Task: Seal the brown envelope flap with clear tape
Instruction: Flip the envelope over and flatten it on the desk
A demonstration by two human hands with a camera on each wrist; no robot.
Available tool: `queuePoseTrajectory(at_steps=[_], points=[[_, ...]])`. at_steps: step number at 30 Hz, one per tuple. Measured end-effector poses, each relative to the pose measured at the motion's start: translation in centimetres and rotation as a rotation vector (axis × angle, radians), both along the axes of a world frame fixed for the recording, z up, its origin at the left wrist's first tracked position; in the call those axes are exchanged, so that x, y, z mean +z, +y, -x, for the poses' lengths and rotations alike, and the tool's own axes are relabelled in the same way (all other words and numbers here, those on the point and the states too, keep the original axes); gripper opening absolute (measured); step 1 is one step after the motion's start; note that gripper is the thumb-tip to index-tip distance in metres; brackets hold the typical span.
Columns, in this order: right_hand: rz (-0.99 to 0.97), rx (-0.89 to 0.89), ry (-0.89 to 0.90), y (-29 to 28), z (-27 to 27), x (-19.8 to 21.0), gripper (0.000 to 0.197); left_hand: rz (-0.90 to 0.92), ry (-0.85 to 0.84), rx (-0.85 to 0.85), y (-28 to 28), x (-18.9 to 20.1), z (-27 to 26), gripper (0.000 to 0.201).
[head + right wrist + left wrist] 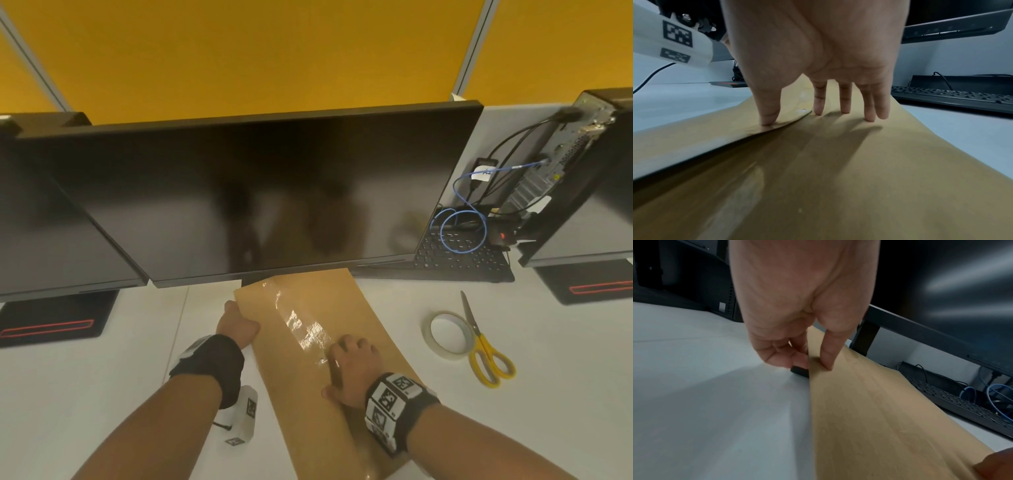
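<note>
A brown envelope [356, 308] lies lengthwise on the white desk [102, 394], its far end under the monitor's edge. A shiny strip of clear tape [301, 325] runs along it. My left hand [239, 322] pinches the envelope's left edge, thumb on top and fingers curled beneath, as the left wrist view shows [813, 360]. My right hand [352, 363] presses flat on the envelope [859, 178] with straight fingers. Its thumb [767, 116] bears on the flap [725, 129], whose edge stands slightly lifted nearer the wrist.
A roll of tape [447, 335] and yellow-handled scissors [479, 346] lie to the right of the envelope. A dark monitor [239, 192] stands close behind, with a black keyboard [462, 257] and blue cable [462, 233] at the right. Monitor bases sit far left and far right.
</note>
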State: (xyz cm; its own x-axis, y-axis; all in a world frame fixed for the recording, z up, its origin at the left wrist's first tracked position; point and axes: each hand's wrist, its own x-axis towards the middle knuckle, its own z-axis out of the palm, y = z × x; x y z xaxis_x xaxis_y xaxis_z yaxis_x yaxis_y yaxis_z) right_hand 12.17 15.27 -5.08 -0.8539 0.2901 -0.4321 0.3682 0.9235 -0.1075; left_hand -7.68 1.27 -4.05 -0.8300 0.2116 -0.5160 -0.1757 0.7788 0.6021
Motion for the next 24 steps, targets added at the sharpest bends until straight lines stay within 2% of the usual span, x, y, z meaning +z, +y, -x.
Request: queuePoseTrajectory(at_steps=[3,8,13,19,24], points=[[0.026,-0.010,0.058,0.3,0.5,1.2,0.065,-0.032,-0.038,-0.015,-0.6,0.8,-0.5,0.054],[0.139,-0.005,0.372,0.4,2.8,4.6,0.038,-0.121,0.020,-0.129,-1.7,2.6,-1.9,0.061],[0.202,0.115,0.562,-0.7,6.2,8.8,0.042,-0.214,0.031,-0.168,-2.9,4.5,-3.4,0.062],[0.169,0.325,0.534,-2.9,9.7,13.7,0.059,-0.245,0.050,-0.259,-5.0,7.5,-4.8,0.055],[0.129,0.404,0.412,-3.9,11.1,15.7,0.055,-0.275,0.081,-0.324,-6.6,10.3,-5.3,0.048]])
